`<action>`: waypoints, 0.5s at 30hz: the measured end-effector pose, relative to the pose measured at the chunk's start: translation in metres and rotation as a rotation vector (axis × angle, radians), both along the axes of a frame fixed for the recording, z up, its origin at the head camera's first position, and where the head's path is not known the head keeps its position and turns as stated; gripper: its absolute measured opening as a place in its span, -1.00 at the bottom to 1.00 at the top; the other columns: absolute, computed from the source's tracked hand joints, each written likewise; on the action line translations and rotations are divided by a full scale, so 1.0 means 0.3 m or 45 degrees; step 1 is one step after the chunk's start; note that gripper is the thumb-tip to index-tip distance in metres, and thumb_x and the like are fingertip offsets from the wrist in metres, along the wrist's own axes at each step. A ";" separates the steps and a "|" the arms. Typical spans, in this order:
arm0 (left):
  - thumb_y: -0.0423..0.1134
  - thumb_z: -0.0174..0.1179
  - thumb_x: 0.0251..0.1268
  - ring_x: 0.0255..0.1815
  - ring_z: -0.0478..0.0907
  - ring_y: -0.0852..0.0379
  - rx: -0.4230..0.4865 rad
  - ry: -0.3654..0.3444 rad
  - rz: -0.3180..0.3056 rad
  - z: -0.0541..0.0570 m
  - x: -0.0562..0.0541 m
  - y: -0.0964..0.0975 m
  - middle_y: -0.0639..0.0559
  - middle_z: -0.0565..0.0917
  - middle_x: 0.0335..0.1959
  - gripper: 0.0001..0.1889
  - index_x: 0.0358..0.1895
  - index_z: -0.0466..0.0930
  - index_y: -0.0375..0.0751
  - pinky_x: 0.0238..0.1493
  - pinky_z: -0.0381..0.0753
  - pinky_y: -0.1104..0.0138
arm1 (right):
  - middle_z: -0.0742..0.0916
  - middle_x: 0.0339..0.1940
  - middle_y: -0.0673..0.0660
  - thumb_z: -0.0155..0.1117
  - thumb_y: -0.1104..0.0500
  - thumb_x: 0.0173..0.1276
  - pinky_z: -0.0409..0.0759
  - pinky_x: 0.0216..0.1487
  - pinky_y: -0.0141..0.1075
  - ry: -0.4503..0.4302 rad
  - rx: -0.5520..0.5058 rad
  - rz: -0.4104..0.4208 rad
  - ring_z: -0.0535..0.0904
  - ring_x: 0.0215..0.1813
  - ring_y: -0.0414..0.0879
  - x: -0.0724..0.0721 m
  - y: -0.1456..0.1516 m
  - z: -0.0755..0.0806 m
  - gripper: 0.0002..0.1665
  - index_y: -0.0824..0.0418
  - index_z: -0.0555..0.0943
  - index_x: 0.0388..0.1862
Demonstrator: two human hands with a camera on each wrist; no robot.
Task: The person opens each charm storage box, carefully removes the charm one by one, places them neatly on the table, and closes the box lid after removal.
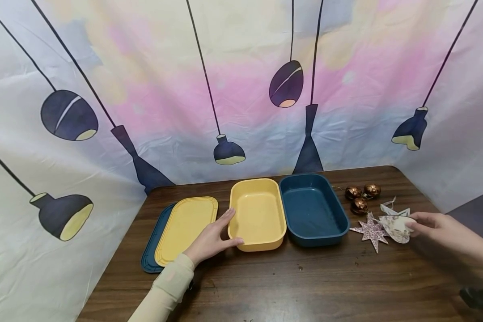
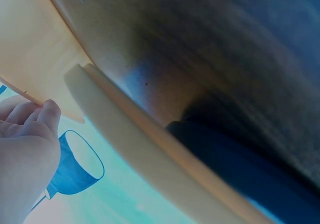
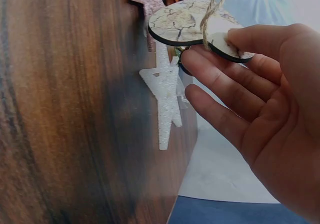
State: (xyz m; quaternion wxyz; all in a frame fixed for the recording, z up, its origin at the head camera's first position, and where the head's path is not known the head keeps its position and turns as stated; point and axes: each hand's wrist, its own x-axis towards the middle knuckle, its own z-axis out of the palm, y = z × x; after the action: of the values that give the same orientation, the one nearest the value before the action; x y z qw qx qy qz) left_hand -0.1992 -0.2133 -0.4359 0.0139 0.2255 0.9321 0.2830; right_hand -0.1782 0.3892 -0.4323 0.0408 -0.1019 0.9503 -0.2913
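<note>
My right hand (image 1: 438, 226) pinches a flat heart-shaped ornament (image 3: 182, 22) between thumb and fingers. It has a cracked-bark print, a dark edge and a twine loop, and is raised above the table in the right wrist view. A white glittery star ornament (image 3: 165, 92) lies beyond it, next to a pink glittery star (image 1: 372, 231). My left hand (image 1: 211, 239) rests against the near left corner of a yellow box (image 1: 257, 246), fingers along its left side and thumb at the front rim. In the left wrist view, the left fingertips (image 2: 50, 109) touch its wall.
A deep blue box (image 1: 318, 239) stands right beside the yellow one. Left of them, a yellow lid (image 1: 191, 228) overlaps a blue lid (image 1: 149, 261). Several shiny brown balls (image 1: 359, 206) lie behind the stars. A printed cloth (image 1: 253, 112) hangs behind the wooden table (image 1: 302, 286).
</note>
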 end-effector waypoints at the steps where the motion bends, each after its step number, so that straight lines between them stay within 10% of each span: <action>1: 0.38 0.31 0.15 0.59 0.07 0.04 -0.001 0.002 -0.001 0.000 0.000 0.000 0.05 0.08 0.62 0.06 0.63 0.07 -0.02 0.47 0.25 -0.03 | 0.79 -0.26 0.07 0.09 -0.01 0.61 0.62 -0.15 0.01 0.003 0.000 0.003 0.67 -0.29 -0.31 0.000 -0.001 -0.004 -0.55 0.37 0.63 0.06; 15: 0.44 0.27 0.12 0.59 0.04 0.14 -0.010 -0.037 0.019 0.000 -0.001 -0.001 0.13 0.04 0.62 0.08 0.63 0.02 0.06 0.49 0.21 0.00 | 0.79 -0.18 0.19 0.12 0.00 0.60 0.63 -0.12 0.11 -0.046 -0.057 0.002 0.71 -0.29 -0.23 -0.003 -0.002 -0.045 -0.49 0.46 0.60 0.10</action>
State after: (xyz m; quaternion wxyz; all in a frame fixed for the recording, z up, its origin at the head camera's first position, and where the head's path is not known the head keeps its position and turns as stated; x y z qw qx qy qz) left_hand -0.1996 -0.2136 -0.4360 0.0263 0.2143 0.9346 0.2827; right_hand -0.1791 0.3886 -0.4459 0.0558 -0.0982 0.9426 -0.3142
